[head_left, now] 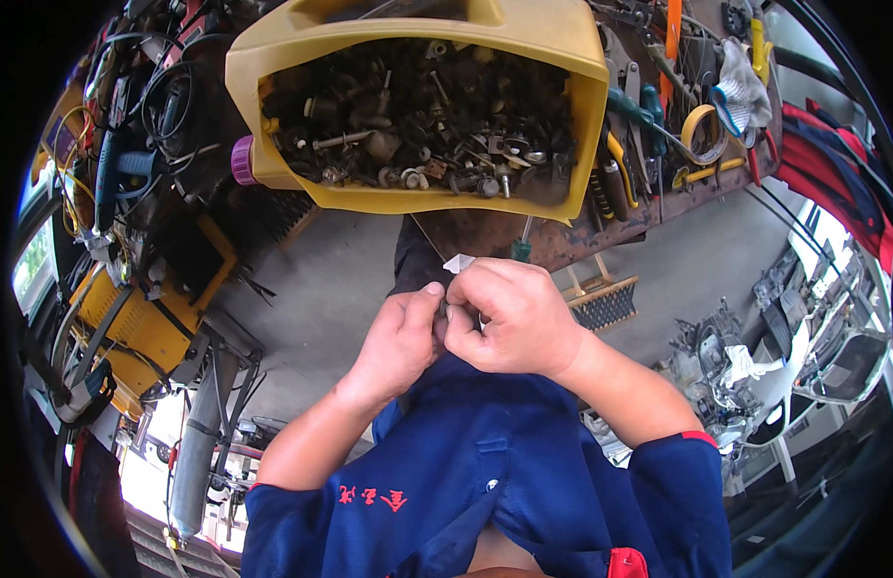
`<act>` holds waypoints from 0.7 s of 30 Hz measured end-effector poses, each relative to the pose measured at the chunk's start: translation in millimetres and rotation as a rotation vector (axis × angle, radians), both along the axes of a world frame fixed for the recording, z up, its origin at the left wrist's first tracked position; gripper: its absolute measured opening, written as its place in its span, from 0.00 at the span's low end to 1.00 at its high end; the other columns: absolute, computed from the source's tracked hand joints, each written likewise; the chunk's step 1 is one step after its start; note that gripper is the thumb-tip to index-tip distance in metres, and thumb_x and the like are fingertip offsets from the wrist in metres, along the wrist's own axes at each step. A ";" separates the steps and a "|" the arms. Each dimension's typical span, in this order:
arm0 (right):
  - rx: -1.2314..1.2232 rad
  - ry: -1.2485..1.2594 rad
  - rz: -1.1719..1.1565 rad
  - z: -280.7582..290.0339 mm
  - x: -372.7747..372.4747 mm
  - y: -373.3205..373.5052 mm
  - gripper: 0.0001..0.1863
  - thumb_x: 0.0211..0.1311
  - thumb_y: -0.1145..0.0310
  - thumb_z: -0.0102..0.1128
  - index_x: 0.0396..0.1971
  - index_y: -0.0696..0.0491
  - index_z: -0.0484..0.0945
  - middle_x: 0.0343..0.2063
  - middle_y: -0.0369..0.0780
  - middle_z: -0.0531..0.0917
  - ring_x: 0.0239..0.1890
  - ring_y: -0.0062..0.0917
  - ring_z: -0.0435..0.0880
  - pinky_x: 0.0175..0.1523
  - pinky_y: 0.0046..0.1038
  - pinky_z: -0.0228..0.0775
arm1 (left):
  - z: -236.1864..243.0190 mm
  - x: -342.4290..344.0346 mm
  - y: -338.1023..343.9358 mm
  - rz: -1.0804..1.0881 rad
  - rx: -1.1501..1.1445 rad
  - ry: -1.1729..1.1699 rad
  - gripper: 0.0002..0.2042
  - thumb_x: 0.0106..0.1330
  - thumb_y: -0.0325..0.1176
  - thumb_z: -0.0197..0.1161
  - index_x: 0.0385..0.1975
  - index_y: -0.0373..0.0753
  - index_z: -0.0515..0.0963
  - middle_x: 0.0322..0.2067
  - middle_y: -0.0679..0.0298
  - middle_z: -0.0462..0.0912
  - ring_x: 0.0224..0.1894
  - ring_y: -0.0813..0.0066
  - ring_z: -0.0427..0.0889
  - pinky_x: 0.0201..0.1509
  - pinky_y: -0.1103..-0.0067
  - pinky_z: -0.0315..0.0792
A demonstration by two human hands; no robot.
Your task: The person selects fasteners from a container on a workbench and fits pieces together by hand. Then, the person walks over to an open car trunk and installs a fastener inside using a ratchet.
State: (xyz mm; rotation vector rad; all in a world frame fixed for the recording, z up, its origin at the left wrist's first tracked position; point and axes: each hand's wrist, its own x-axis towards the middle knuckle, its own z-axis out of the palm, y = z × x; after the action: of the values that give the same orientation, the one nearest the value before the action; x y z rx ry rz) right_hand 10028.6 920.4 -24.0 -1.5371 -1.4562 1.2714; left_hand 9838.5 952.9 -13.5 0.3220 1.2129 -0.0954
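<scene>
My left hand (403,337) and my right hand (504,318) meet below a cut-open yellow plastic jug (413,24), both closed around a small dark part (443,318), which is mostly hidden by the fingers. A small white angular piece (456,263) shows just above my right index finger; I cannot tell whether it is held. The jug lies on its side, full of mixed bolts, nuts and clips (418,125), with a purple cap (242,160) at its left. A green-handled screwdriver (522,249) sticks out below the jug's front edge.
The rusty bench (591,243) carries pliers, screwdrivers, a tape roll (701,133) and a glove (737,82) at right. Cables and power tools (138,159) crowd the left above a yellow machine (129,323). Scrap parts (745,352) lie lower right; a slatted object (601,303) is under the bench.
</scene>
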 end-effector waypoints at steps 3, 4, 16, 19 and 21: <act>0.023 -0.037 0.024 -0.6 0.9 -5.4 0.08 0.49 0.74 0.66 0.24 0.53 0.73 0.22 0.41 0.78 0.25 0.40 0.82 0.31 0.39 0.77 | -6.2 -2.5 -8.0 -0.107 0.196 0.022 0.21 0.82 0.41 0.49 0.28 0.32 0.76 0.20 0.64 0.75 0.26 0.74 0.74 0.31 0.73 0.67; 0.013 -0.049 0.029 -0.5 1.4 -7.4 0.09 0.49 0.74 0.66 0.24 0.53 0.72 0.22 0.41 0.77 0.25 0.40 0.82 0.30 0.39 0.77 | -7.0 -2.5 -10.2 -0.234 0.439 0.050 0.20 0.81 0.40 0.50 0.30 0.32 0.77 0.21 0.64 0.76 0.26 0.73 0.76 0.32 0.72 0.69; 0.058 -0.074 0.006 -1.7 5.4 -20.1 0.09 0.50 0.73 0.67 0.25 0.53 0.73 0.21 0.42 0.76 0.24 0.41 0.81 0.29 0.41 0.76 | -8.9 5.9 -30.9 -0.222 0.598 0.042 0.18 0.81 0.38 0.52 0.28 0.33 0.75 0.21 0.64 0.73 0.27 0.76 0.70 0.34 0.72 0.69; 0.098 -0.108 0.030 -0.9 5.9 -24.4 0.08 0.50 0.73 0.67 0.25 0.52 0.73 0.21 0.41 0.77 0.24 0.41 0.81 0.29 0.40 0.77 | -2.5 10.1 -33.4 -0.103 0.283 0.098 0.21 0.83 0.40 0.50 0.25 0.34 0.73 0.21 0.70 0.72 0.27 0.81 0.67 0.32 0.75 0.66; 0.129 -0.130 0.054 1.6 6.5 -23.9 0.08 0.51 0.73 0.66 0.25 0.52 0.73 0.21 0.41 0.77 0.24 0.41 0.82 0.30 0.40 0.77 | -1.3 8.9 -38.3 -0.045 0.244 0.077 0.21 0.83 0.40 0.50 0.25 0.35 0.73 0.21 0.72 0.71 0.27 0.82 0.67 0.32 0.76 0.65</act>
State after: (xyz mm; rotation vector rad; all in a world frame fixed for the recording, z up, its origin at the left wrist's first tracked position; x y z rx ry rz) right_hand 10035.1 896.5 -22.4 -1.5276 -1.6391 1.1024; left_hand 9847.4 914.6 -14.8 0.5634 1.2967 0.0022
